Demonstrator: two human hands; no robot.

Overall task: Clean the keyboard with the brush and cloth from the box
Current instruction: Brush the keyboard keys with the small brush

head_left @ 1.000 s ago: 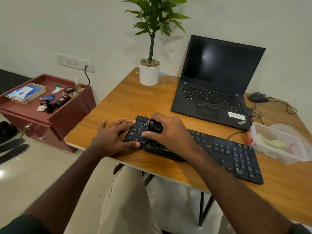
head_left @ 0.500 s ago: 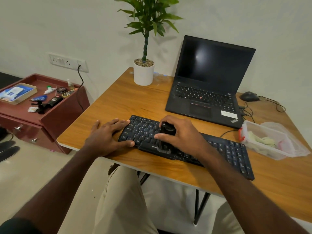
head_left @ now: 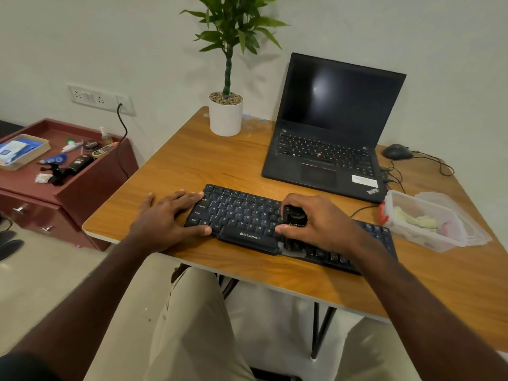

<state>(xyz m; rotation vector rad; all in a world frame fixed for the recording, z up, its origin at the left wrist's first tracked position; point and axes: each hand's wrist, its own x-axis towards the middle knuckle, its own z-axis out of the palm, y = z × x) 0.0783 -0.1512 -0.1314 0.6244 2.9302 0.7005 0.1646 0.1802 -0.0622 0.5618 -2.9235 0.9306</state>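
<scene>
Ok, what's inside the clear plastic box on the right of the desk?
In the clear plastic box, a crumpled pale yellow cloth and something pinkish, blurred by the wall. Anything beneath the cloth is hidden.

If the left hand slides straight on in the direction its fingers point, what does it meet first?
The left hand lies flat, fingers pointing right, toward the keyboard. Its fingertips already touch the keyboard's left end, so it would push that first. The laptop lies farther back, probably off that line.
</scene>
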